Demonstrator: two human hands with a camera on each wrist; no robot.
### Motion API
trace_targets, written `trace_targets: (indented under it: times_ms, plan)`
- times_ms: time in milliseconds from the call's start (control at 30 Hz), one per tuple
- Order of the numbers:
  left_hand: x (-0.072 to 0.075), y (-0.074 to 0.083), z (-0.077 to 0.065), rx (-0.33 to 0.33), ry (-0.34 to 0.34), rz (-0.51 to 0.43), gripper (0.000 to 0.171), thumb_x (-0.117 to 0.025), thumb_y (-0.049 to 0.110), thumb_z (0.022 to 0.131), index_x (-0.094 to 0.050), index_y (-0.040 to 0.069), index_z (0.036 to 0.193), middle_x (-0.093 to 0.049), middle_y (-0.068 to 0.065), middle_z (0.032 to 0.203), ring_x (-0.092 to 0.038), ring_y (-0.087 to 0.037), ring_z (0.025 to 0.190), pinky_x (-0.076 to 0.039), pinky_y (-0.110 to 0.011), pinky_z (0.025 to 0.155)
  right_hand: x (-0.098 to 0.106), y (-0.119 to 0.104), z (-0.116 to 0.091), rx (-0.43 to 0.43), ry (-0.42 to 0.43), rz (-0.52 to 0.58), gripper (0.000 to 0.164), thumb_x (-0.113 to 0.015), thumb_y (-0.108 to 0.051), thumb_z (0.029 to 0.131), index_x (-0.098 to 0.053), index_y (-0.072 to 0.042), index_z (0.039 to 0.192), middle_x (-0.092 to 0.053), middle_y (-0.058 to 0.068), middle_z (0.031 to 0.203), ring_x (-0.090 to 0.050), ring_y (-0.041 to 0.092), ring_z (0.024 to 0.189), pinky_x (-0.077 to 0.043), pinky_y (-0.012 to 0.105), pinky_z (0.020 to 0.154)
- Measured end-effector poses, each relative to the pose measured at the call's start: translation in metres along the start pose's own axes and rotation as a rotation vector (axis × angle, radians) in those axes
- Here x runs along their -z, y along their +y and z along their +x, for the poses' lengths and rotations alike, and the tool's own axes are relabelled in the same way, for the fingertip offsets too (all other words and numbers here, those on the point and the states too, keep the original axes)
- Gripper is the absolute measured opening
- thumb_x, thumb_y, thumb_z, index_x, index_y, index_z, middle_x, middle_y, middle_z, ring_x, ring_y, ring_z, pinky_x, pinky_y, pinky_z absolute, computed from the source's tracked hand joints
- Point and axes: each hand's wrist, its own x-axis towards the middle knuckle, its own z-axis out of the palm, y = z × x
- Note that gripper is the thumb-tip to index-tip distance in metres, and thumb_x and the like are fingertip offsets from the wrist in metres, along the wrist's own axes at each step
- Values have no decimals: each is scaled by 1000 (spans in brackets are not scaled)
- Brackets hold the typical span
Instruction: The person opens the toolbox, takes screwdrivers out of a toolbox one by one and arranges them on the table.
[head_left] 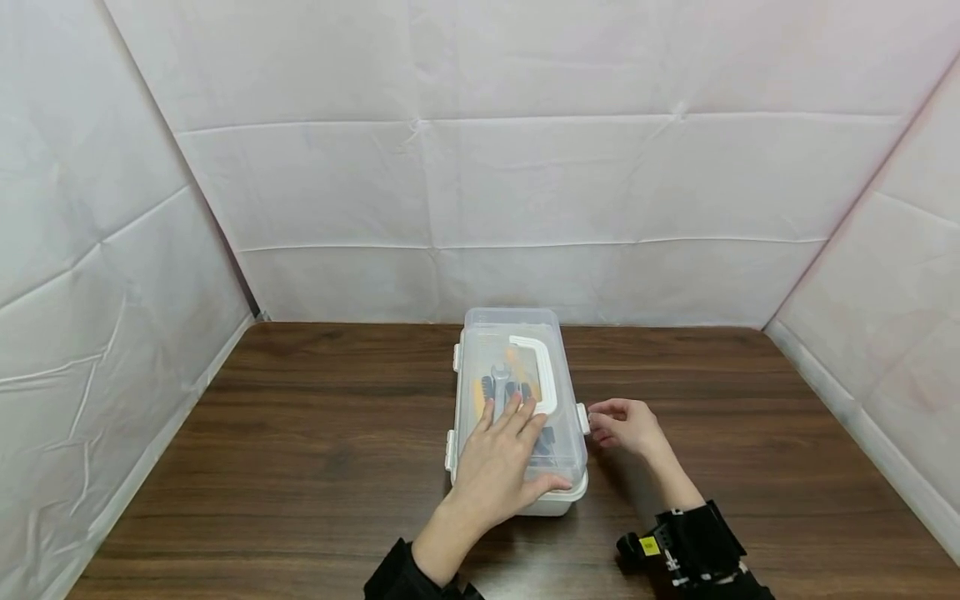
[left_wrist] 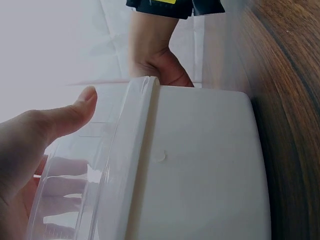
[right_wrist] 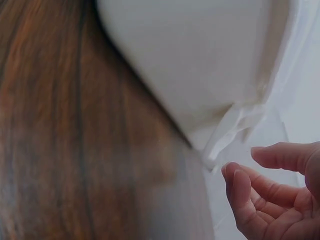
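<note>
A white plastic storage box [head_left: 551, 507] with a clear lid [head_left: 486, 340] stands on the table. My left hand [head_left: 498, 467] lies flat on the near part of the lid with fingers spread; its thumb [left_wrist: 75, 112] extends along the near end. Through the lid show a wrench [head_left: 500, 385] and other orange and dark tools, partly covered by the hand. On the box's right side, a white latch [right_wrist: 225, 131] juts outward. Beside it is my right hand [head_left: 626, 427], fingers loosely bent and thumb apart from them. Whether a fingertip touches the latch, I cannot tell.
A white carry handle [head_left: 551, 383] lies folded on the lid. Two more latches [head_left: 451, 450] are on the box's left side. The brown wooden table [head_left: 322, 442] meets white sheet walls [head_left: 525, 183] at the back and both sides.
</note>
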Motion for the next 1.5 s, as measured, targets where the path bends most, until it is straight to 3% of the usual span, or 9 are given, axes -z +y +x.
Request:
trace_targets:
  times_ms: [133, 300, 633, 800, 933, 1100, 1267, 1400, 1500]
  plan:
    - [2, -1, -1, 21, 9, -30, 73, -60, 63, 66, -58, 7, 113, -51, -12, 124, -43, -26, 118, -29, -47, 96, -1, -8, -7, 28, -31, 43, 31, -53, -8, 88, -53, 18, 105, -63, 19, 80, -61, 19, 64, -51, 33, 59]
    - [5, -2, -2, 35, 39, -77, 73, -61, 62, 67, -58, 7, 114, -50, -12, 125, -42, -27, 118, -30, -48, 95, -2, -19, -18, 19, -105, 142, 37, -50, -14, 91, -51, 19, 106, -63, 9, 77, -59, 13, 64, -50, 29, 59]
    - [13, -4, -2, 60, 64, -134, 72, -62, 59, 68, -55, 7, 117, -49, -13, 126, -42, -28, 118, -30, -46, 95, -3, -31, -29, 10, -197, 303, 35, -53, -13, 89, -48, 17, 107, -58, 5, 72, -57, 12, 61, -49, 27, 58]
    - [25, -2, -6, 80, 66, -111, 72, -61, 57, 71, -50, 7, 121, -48, -12, 127, -42, -28, 118, -31, -46, 94, -1, -43, -31, 32, -253, 391, 35, -55, -8, 86, -47, 19, 108, -60, 5, 74, -58, 11, 60, -49, 25, 58]
    - [41, 5, -8, 63, 164, -111, 72, -66, 51, 70, -49, 5, 122, -49, -10, 124, -44, -25, 115, -32, -46, 94, 0, -56, -31, 73, -262, 392, 35, -55, -5, 86, -46, 21, 108, -61, 6, 75, -58, 12, 61, -49, 25, 58]
    - [51, 15, -8, -21, 294, -82, 72, -74, 45, 65, -52, 2, 118, -50, -11, 120, -45, -25, 112, -35, -45, 92, -1, -72, -30, 111, -255, 352, 34, -56, -5, 85, -46, 20, 106, -62, 5, 71, -58, 11, 59, -49, 25, 57]
    - [49, 19, -10, -50, 300, -16, 75, -77, 43, 60, -52, 3, 119, -46, -13, 124, -40, -28, 118, -33, -43, 94, -3, -86, -31, 111, -261, 336, 38, -59, -7, 83, -45, 19, 107, -62, 8, 72, -57, 11, 59, -49, 25, 57]
    - [46, 18, -11, -13, 272, -19, 77, -78, 38, 60, -50, 3, 123, -42, -16, 128, -35, -32, 122, -31, -43, 96, -5, -96, -31, 129, -261, 312, 37, -59, -6, 83, -46, 18, 107, -63, 11, 76, -58, 12, 59, -50, 27, 59]
    - [47, 16, -11, 26, 307, -34, 75, -80, 32, 60, -51, 2, 121, -42, -18, 127, -36, -33, 121, -34, -40, 94, -9, -105, -31, 171, -273, 297, 35, -58, -4, 83, -46, 18, 108, -63, 12, 78, -58, 12, 61, -50, 28, 60]
